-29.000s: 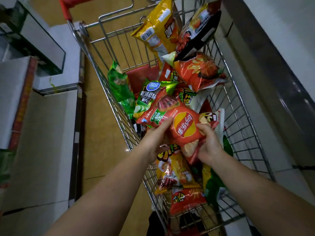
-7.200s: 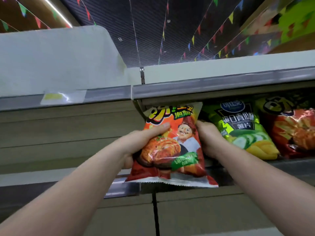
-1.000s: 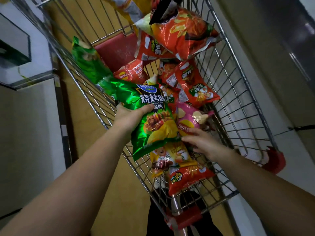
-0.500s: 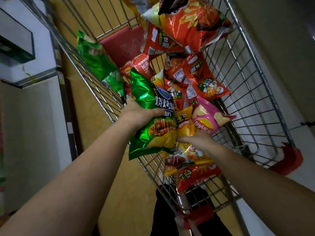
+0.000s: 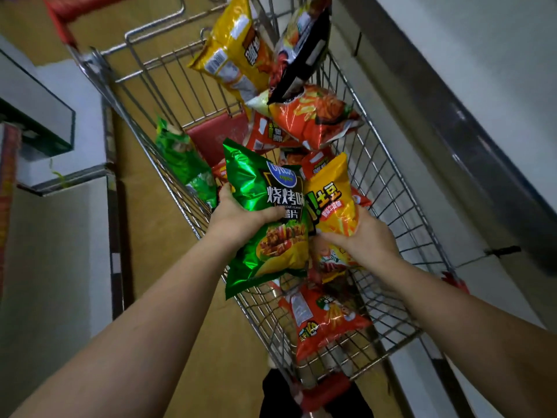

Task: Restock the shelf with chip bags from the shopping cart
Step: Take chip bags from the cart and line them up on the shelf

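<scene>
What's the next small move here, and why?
Probably lift both bags clear of the cart and turn to the shelf: the left hand already grips the green bag, the right hand grips the yellow bag.

From my feed, the green chip bag [image 5: 268, 218] covers most of my left hand's [image 5: 238, 215] fingers, and the yellow chip bag [image 5: 333, 197] hides my right hand's [image 5: 364, 239] fingertips. The shopping cart [image 5: 401, 206] runs off the top edge, its red handle [image 5: 75, 10] smeared by blur. A red bag [image 5: 324, 319] lies partly under the held bags. The dark shape [image 5: 280, 393] below the cart is possibly a shoe.
</scene>
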The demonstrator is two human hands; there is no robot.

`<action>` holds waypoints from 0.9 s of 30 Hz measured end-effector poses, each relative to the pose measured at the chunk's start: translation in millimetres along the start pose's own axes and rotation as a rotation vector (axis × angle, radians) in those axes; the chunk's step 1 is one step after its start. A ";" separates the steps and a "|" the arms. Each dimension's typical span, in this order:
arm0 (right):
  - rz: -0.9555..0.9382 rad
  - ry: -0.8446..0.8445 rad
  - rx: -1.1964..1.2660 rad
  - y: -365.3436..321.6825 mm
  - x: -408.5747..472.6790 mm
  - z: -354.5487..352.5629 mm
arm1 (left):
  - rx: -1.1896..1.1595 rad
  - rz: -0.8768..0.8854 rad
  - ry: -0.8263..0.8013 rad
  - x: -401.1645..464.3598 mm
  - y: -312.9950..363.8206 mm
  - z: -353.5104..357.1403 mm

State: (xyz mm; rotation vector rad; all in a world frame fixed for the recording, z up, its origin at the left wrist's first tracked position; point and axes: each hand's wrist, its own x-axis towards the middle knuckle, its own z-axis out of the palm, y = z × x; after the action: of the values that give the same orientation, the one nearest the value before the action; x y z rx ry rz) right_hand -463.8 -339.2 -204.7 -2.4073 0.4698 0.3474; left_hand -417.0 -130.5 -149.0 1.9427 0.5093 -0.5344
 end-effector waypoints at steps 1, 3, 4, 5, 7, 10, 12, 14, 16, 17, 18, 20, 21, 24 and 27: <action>-0.021 0.017 -0.004 -3.7 -2.0 -6.2 | -0.015 0.015 0.007 -5.8 4.0 -2.4; -0.072 0.052 0.004 -11.3 -5.1 -19.2 | -0.045 0.044 0.026 -19.0 13.1 -7.8; -0.094 0.071 0.023 -15.2 -6.6 -25.8 | -0.062 0.058 0.036 -25.9 18.1 -11.0; -0.116 0.090 0.046 -19.7 -8.1 -32.5 | -0.079 0.072 0.050 -32.7 22.8 -14.4; -0.144 0.111 0.103 -28.6 -10.8 -45.7 | -0.118 0.113 0.085 -47.0 31.8 -20.9; -0.175 0.135 0.174 -44.7 -15.0 -68.5 | -0.169 0.193 0.148 -70.4 45.0 -28.9; -0.211 0.161 0.177 -56.3 -17.6 -83.3 | -0.227 0.246 0.186 -81.4 53.0 -33.0; -0.251 0.185 0.201 -68.7 -20.8 -97.7 | -0.262 0.304 0.220 -92.0 61.8 -36.6; -0.302 0.206 0.225 -81.9 -25.9 -113.0 | -0.269 0.375 0.266 -104.9 72.2 -40.5; -0.325 0.213 0.232 -88.9 -29.4 -121.3 | -0.272 0.410 0.291 -111.1 77.2 -43.3; -0.350 0.219 0.239 -95.6 -32.9 -129.8 | -0.277 0.444 0.314 -116.5 82.1 -46.6; -0.394 0.239 0.262 -108.4 -41.0 -146.9 | -0.287 0.501 0.339 -128.4 92.9 -53.9; -0.415 0.254 0.280 -114.7 -45.3 -155.6 | -0.293 0.526 0.347 -133.1 98.1 -58.3; -0.454 0.307 0.313 -134.8 -57.8 -180.3 | -0.308 0.602 0.366 -146.9 115.2 -72.8; -0.472 0.369 0.324 -156.0 -70.7 -202.1 | -0.303 0.669 0.371 -158.9 133.8 -88.4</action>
State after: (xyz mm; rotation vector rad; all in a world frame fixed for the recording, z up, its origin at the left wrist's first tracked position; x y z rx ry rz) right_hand -436.9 -340.0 58.9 -2.1734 0.0898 -0.3583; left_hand -457.9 -121.5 72.8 1.7785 0.1281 0.3171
